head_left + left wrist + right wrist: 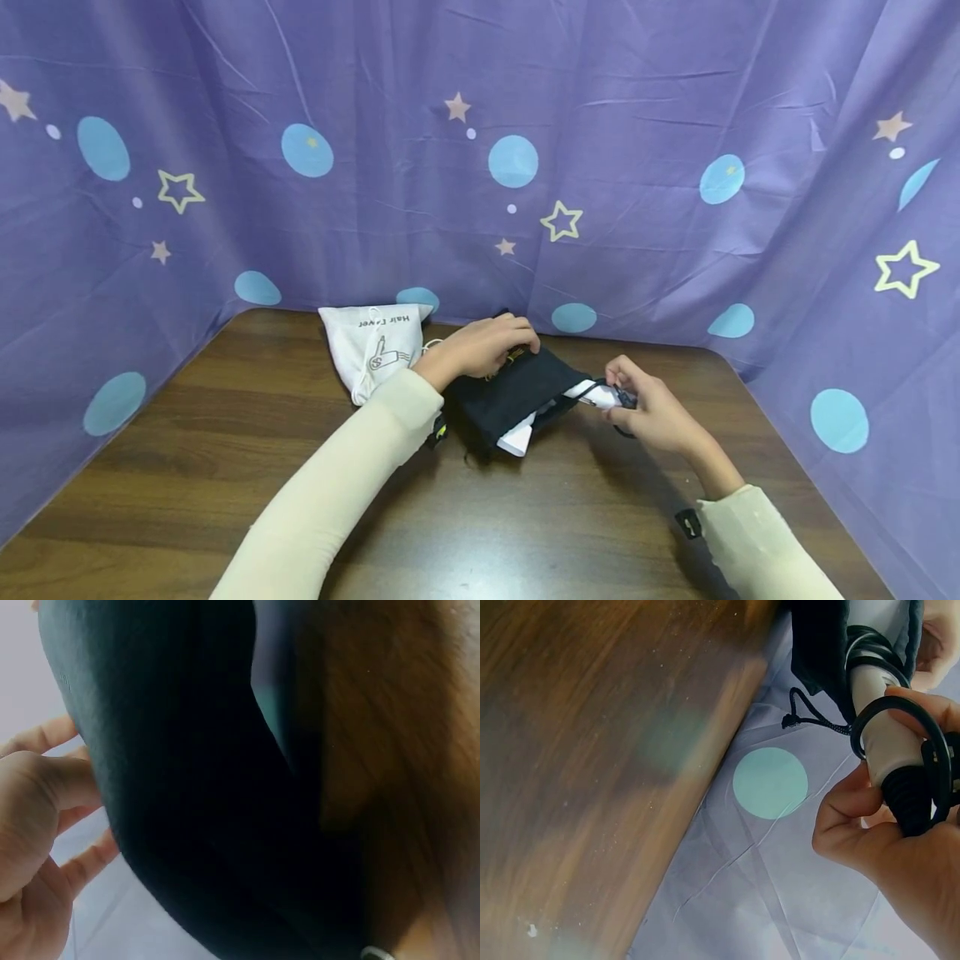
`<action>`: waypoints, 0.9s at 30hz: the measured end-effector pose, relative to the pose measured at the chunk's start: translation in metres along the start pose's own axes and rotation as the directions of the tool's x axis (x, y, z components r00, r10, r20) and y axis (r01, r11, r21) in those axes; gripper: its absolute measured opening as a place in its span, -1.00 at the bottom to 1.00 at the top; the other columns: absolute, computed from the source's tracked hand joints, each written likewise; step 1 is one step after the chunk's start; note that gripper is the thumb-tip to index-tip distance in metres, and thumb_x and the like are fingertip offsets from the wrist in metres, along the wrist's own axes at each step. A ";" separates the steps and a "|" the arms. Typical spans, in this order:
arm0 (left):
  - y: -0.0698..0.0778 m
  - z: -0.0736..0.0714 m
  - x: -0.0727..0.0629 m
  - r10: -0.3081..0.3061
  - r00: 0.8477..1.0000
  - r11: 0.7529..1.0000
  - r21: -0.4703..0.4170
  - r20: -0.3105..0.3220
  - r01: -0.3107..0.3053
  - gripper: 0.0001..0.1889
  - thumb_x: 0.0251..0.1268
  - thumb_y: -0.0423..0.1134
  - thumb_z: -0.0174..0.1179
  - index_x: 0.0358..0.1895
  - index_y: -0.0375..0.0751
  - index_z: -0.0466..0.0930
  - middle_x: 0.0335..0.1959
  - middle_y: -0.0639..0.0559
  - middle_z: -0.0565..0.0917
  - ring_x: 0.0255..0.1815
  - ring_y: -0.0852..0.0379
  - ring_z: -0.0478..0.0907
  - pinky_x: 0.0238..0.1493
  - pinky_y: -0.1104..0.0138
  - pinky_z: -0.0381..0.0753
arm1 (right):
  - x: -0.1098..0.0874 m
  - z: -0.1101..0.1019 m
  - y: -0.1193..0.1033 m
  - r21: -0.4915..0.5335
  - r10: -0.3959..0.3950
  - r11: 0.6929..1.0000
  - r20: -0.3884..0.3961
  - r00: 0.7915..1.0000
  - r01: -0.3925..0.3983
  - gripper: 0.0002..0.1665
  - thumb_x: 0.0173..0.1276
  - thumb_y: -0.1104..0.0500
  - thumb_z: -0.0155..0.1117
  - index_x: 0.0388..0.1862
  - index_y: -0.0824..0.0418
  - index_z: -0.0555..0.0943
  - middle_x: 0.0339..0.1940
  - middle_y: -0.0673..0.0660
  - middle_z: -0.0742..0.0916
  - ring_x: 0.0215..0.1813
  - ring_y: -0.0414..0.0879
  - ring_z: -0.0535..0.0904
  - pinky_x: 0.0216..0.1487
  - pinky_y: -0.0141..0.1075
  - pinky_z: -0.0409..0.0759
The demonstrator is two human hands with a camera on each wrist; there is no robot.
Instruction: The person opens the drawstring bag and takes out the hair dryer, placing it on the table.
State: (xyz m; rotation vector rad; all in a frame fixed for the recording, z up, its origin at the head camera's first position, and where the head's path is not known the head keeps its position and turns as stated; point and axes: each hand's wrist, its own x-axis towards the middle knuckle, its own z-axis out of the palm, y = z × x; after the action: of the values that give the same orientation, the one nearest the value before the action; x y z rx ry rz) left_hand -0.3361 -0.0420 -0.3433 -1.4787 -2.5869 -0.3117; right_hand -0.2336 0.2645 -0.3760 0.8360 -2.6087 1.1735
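A black drawstring bag (536, 387) with yellow print is held tilted over the table, its mouth toward the right. My left hand (491, 343) grips it by the upper left part, fingers bent at the cloth. From the mouth sticks a white appliance; its round white handle (885, 746) ends in a black ribbed sleeve (909, 801). My right hand (660, 412) holds this handle end between thumb and fingers, together with a looped black cord (863, 716). Another white part (516, 437) shows at the mouth's lower corner. The bag hides the rest.
Behind my left forearm lies a white drawstring pouch (341, 337) printed with a hair dryer picture and lettering. The brown wooden table (187, 475) reaches back to a purple curtain (420, 192) with stars and blue dots.
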 end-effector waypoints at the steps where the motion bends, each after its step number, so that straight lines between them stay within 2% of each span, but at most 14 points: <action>1: -0.001 0.001 0.000 -0.009 1.000 1.000 0.000 0.005 0.009 -0.47 0.29 -0.62 0.04 0.15 0.08 0.58 0.14 0.19 0.55 0.14 0.14 0.43 0.05 0.23 0.52 | 0.000 0.000 0.000 -0.002 0.000 1.000 0.006 1.000 0.000 -0.45 0.05 0.52 0.40 -0.09 0.13 0.40 -0.40 0.01 0.55 -0.38 -0.14 0.51 -0.37 -0.32 0.48; 4: -0.005 0.005 0.002 -0.016 1.000 1.000 0.009 0.010 0.016 -0.50 0.30 -0.61 0.04 0.11 0.06 0.58 0.10 0.19 0.57 0.13 0.14 0.45 0.09 0.21 0.49 | 0.000 0.001 0.001 -0.014 -0.005 1.000 0.019 1.000 0.005 -0.46 0.06 0.51 0.41 -0.10 0.12 0.39 -0.41 0.00 0.55 -0.39 -0.15 0.51 -0.36 -0.32 0.48; 11: -0.006 0.005 0.007 0.030 0.999 0.998 0.056 -0.041 -0.028 -0.79 0.42 -0.47 0.06 -0.14 -0.03 0.55 -0.25 0.15 0.56 -0.18 0.15 0.46 0.04 0.15 0.42 | -0.002 -0.001 0.004 -0.015 0.011 1.000 0.031 0.999 -0.011 -0.47 0.07 0.50 0.43 -0.12 0.11 0.39 -0.43 0.02 0.54 -0.41 -0.15 0.51 -0.42 -0.33 0.48; 18: -0.002 0.004 0.014 0.032 0.999 0.991 0.130 -0.003 -0.032 -0.65 0.33 -0.55 0.07 -0.01 0.01 0.52 -0.07 0.13 0.51 -0.06 0.12 0.44 -0.01 0.18 0.41 | -0.003 -0.005 0.001 0.010 0.006 1.000 0.045 0.999 -0.006 -0.47 0.11 0.48 0.44 -0.10 0.12 0.39 -0.40 0.04 0.55 -0.39 -0.14 0.51 -0.46 -0.34 0.48; 24: -0.001 0.004 0.018 0.055 0.998 0.992 0.109 0.019 -0.057 -0.68 0.24 -0.58 0.05 -0.16 -0.02 0.46 -0.28 0.11 0.46 -0.24 0.13 0.39 -0.12 0.23 0.35 | -0.004 -0.008 0.000 0.012 0.005 1.000 0.061 0.998 -0.006 -0.47 0.10 0.51 0.42 -0.11 0.12 0.38 -0.35 0.07 0.58 -0.35 -0.10 0.54 -0.48 -0.34 0.51; 27: -0.002 0.005 0.019 0.070 0.997 0.993 0.092 0.019 -0.071 -0.69 0.21 -0.59 0.04 -0.19 -0.04 0.44 -0.30 0.12 0.43 -0.28 0.13 0.37 -0.16 0.26 0.34 | -0.005 -0.008 0.001 0.021 -0.001 1.000 0.061 0.998 -0.001 -0.47 0.09 0.52 0.42 -0.11 0.13 0.39 -0.34 0.08 0.58 -0.34 -0.09 0.54 -0.50 -0.33 0.52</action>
State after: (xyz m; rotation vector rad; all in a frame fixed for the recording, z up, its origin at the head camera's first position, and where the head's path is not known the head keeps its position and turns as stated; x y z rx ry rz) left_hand -0.3477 -0.0255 -0.3441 -1.5419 -2.5175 -0.1697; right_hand -0.2306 0.2731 -0.3729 0.8898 -2.6492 1.1955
